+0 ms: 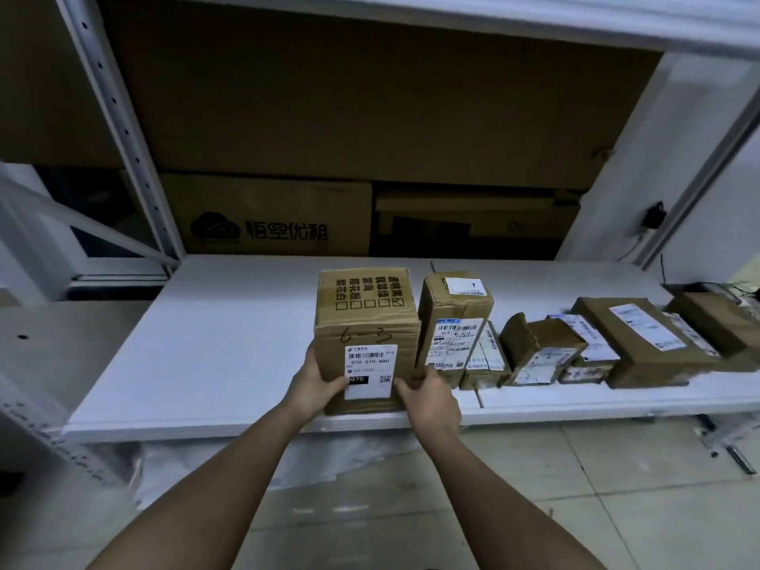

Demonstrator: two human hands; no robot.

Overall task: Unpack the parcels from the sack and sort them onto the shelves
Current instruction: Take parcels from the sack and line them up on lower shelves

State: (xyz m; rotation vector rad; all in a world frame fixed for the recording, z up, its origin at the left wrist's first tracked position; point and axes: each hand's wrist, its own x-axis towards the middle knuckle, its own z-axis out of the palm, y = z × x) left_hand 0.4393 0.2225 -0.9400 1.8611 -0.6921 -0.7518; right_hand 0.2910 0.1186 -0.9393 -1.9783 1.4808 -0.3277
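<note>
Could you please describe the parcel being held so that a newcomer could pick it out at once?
On the white shelf board, a row of brown cardboard parcels runs rightward. The leftmost, largest box is gripped by the left hand and right hand. Only it has handwritten "6-3" above its white label.

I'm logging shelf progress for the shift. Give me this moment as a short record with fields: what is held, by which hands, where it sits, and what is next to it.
held item: cardboard box with a white shipping label, "6-3" handwritten on it
left hand: grips the box's lower left side
right hand: grips the box's lower right corner
location: white shelf, near the front edge
neighbours: row of smaller parcels to the box's right
behind: large brown cartons at the shelf's back
</note>
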